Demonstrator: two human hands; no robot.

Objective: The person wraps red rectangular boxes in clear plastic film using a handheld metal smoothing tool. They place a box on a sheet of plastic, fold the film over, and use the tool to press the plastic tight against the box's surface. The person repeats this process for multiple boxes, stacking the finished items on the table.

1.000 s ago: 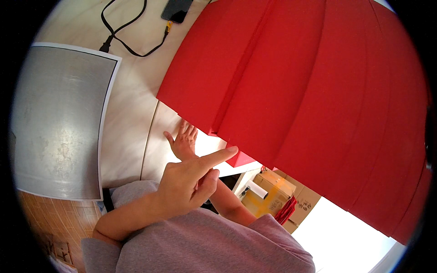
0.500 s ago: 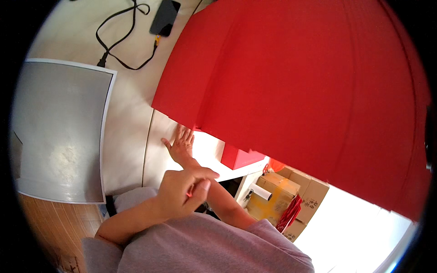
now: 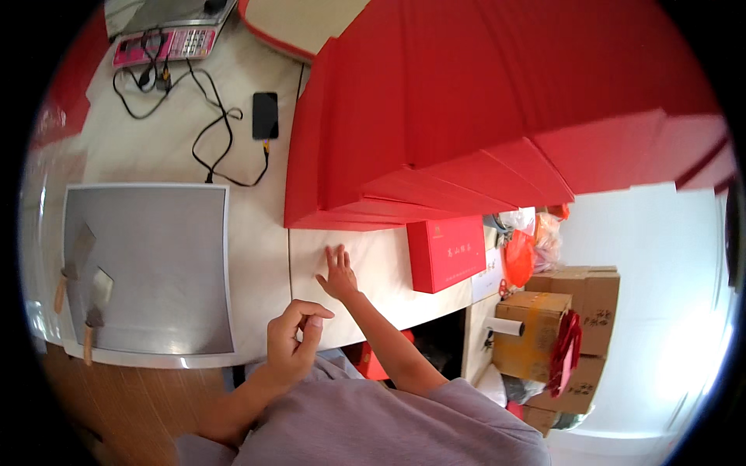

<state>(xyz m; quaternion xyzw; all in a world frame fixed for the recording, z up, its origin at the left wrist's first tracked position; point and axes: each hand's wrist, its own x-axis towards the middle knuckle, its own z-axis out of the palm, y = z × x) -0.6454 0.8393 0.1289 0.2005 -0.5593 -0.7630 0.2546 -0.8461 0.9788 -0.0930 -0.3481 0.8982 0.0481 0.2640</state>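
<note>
My left hand [image 3: 292,342] is raised in front of my chest. Its fingers are curled and the thumb lies near the index finger, with nothing visible in the grip. Palm down, my right hand [image 3: 339,272] rests on the pale tabletop [image 3: 365,326], fingers spread, holding nothing. A red box [image 3: 447,256] with light printing stands to the right of that hand, apart from it. Beyond both rises a large row of red boxes [image 3: 435,116] with seams between them, filling the far right.
On the left lies a grey board [image 3: 167,264] with a white border; two scrapers [image 3: 99,291] sit on its left side. Further back are a phone [image 3: 265,115], a black cable [image 3: 229,144] and a pink scale [image 3: 165,46]. Cardboard boxes [image 3: 536,311] are stacked at right.
The view has shifted, so more of the table, the scale, the scrapers and the red box shows. My right hand stays flat on the table; my left hand stays curled, now apart from the right arm.
</note>
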